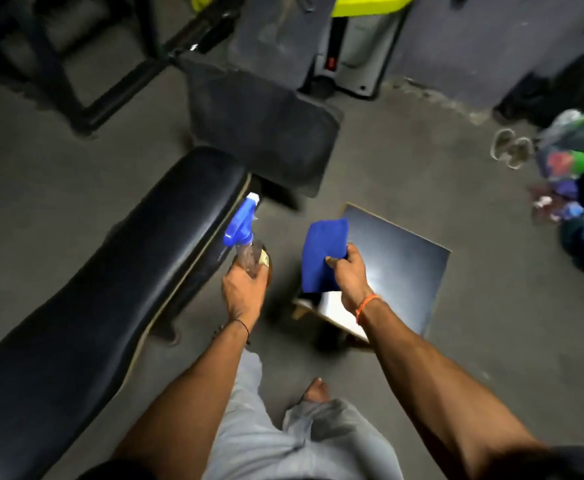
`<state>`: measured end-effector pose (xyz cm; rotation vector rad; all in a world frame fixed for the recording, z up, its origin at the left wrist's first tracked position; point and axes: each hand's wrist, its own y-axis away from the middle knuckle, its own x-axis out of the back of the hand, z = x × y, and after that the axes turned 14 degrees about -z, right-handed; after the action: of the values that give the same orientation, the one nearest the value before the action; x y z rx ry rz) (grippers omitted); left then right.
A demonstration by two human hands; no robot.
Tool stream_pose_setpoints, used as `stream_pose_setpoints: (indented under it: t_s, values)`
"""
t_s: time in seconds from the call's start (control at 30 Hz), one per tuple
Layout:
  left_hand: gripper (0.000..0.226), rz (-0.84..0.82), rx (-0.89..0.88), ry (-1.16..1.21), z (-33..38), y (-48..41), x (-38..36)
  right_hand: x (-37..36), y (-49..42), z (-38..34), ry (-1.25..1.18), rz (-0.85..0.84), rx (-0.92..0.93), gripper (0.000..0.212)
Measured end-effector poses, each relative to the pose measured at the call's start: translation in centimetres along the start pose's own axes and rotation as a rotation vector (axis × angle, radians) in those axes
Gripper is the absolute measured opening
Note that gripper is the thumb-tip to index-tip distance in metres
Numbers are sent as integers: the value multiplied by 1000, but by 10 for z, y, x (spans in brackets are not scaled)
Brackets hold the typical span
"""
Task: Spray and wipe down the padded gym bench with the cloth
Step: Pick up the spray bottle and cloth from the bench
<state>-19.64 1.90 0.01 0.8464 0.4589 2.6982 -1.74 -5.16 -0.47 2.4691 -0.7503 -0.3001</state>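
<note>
Bench padding [110, 271], black and glossy, runs diagonally from the lower left corner up toward the centre; its long right edge lies just beside the left hand [244, 292]. Left hand is closed round the clear body of the spray bottle [245, 240], gripping it from below; a thin black thread [244, 325] circles that wrist. Bottle is tilted, with its blue trigger head uppermost and its white nozzle tip pointing up toward the far right edge of the bench; in this view the head overlaps that edge, and contact cannot be determined. Neither hand touches the padding.

Right of the bottle, the right hand [347, 271] pinches the blue cloth [321, 254] between thumb and curled fingers; the cloth is folded and hangs from the grip, well apart from the bench; an orange band [366, 306] sits on that wrist. Cloth and hand are positioned over the near left corner of a low table [398, 258] with a dark reflective top; whether the cloth touches the top cannot be determined.

Further right, a pair of light sandals [512, 147] rests on the grey floor [457, 341]; a pile of mixed bags and clothing [578, 174] occupies the right edge.
</note>
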Motion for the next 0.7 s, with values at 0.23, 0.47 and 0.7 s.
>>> stream_pose_setpoints:
  t_s: [0.23, 0.47, 0.7]
  values:
    - [30, -242, -122, -97, 63, 39, -107, 139, 34, 33, -113, 259, -56, 31]
    - [28, -303, -168, -157, 70, 35, -174, 187, 16, 60, -229, 269, -59, 32]
    - [30, -269, -211, -224, 67, 20, -209, 203, -10, 88, 86, 312, -162, 25]
